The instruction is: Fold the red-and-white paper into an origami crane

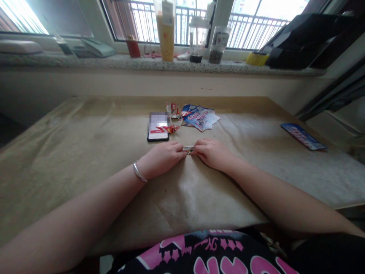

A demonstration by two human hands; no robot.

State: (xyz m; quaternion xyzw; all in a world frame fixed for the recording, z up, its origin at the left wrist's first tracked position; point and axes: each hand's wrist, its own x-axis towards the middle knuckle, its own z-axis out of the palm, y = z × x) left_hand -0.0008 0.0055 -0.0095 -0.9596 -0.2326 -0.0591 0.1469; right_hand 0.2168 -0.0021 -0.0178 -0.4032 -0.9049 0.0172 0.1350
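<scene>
Paper scrap [188, 150] between pinching hands

A table [85, 152] covered in brown paper stands against a pale wall below a speckled stone windowsill [114, 62], where daylight comes through a barred window [251, 23] behind bottles and jars.

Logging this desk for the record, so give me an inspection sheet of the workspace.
Surface: table covered with creased brown paper.
Job's things: small folded paper piece pinched between both hands, low on the table.
Clutter: phone, folded paper scraps, blue leaflets behind the hands; one leaflet far right.
Grips: left hand and right hand both closed on the paper piece; bracelet on left wrist.
Cables: nothing seen.
Surroundings: stone windowsill with a tall yellow container and a jar; barred window behind.
</scene>
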